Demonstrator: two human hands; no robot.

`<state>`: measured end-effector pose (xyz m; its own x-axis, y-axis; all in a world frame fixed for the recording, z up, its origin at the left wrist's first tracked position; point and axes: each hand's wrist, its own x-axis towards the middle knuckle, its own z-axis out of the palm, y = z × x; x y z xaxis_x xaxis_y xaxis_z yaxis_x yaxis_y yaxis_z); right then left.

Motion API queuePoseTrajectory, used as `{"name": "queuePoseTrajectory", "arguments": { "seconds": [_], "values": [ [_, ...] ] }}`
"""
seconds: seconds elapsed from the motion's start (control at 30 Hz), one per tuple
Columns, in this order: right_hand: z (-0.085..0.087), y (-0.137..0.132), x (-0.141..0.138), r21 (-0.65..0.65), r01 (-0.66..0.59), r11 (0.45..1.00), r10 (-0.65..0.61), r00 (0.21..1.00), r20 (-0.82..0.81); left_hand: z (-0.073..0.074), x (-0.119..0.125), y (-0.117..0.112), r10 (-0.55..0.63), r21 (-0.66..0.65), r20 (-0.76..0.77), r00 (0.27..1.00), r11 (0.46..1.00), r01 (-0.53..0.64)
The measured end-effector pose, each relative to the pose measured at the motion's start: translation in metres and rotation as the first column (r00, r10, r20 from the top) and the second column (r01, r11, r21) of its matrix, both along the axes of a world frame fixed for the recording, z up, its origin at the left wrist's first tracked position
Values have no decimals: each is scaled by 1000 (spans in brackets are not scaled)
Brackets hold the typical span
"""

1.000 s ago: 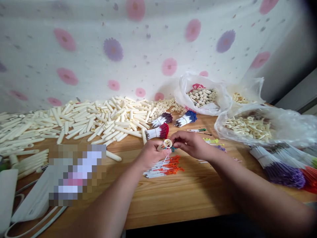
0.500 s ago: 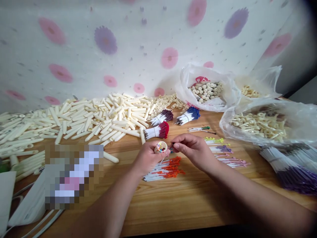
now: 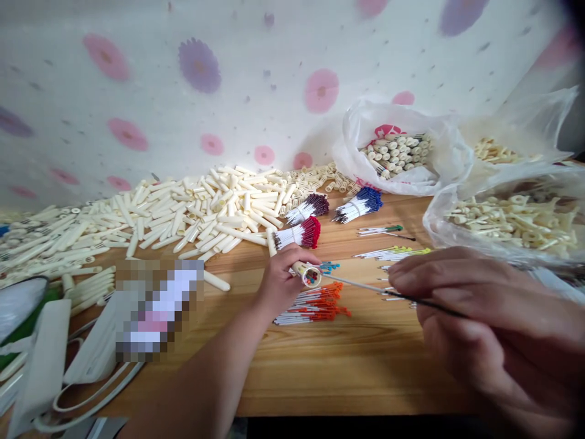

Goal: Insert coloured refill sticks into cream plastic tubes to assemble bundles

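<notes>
While the left hand [image 3: 278, 283] closes its grip around a cream tube [image 3: 305, 271], its open end showing coloured tips just above the tabletop [image 3: 347, 360], the right hand [image 3: 484, 311], raised near the camera, pinches a thin refill [image 3: 361, 284] whose far end meets the tube's mouth. Red print on the plastic bag [image 3: 356, 140] is unreadable. Orange-tipped refills [image 3: 315, 305] lie below the tube.

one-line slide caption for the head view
Left hand grips a cream plastic tube; right hand holds a thin white rod at its open end.
</notes>
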<state>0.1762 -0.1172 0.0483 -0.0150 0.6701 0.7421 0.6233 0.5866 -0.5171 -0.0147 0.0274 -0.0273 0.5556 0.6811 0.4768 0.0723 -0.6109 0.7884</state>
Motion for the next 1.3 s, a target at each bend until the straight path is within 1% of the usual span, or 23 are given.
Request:
{"name": "queuePoseTrajectory", "arguments": {
  "seconds": [0.1, 0.23, 0.33, 0.5, 0.57, 0.73, 0.87, 0.93, 1.07, 1.2, 1.3],
  "values": [
    [3, 1, -4, -22, -55, 998, 57, 993, 105, -1, 1, 1, -26, 36, 5, 1000, 999, 25],
    [0, 14, -5, 74, -123, 990, 105, 973, 205, -1, 3, 0, -55, 44, 11, 998, 998, 55],
    [-5, 24, -8, 131, -137, 982, 108, 973, 204, -1, 4, -1, -64, 44, 14, 998, 997, 64],
    [-19, 37, -21, 180, -179, 967, 149, 975, 166, -1, 3, -2, -64, 74, -1, 998, 995, 64],
    [-26, 42, -26, 180, -142, 973, 120, 984, 131, -1, 1, -1, -61, 97, -21, 998, 993, 63],
    [-40, 48, -30, 149, 39, 988, -49, 997, 62, 3, -7, 1, -54, 149, -113, 992, 986, 71],
    [-45, 49, -27, 101, 68, 992, -76, 994, 73, 9, -10, -1, -62, 148, -182, 981, 985, 90],
    [-46, 50, -26, 86, 75, 993, -82, 993, 80, 9, -11, -1, -31, 166, -178, 983, 984, 62],
    [-48, 52, -27, 67, 89, 994, -93, 994, 58, 4, -8, 0, 74, 232, -121, 990, 972, -45],
    [-50, 56, -29, -7, 82, 997, -83, 995, -47, 1, -5, -1, 171, 295, -78, 982, 945, -141],
    [-51, 57, -29, -62, 49, 997, -56, 991, -119, 1, -5, -1, 225, 340, -76, 971, 922, -187]
  ]
}}
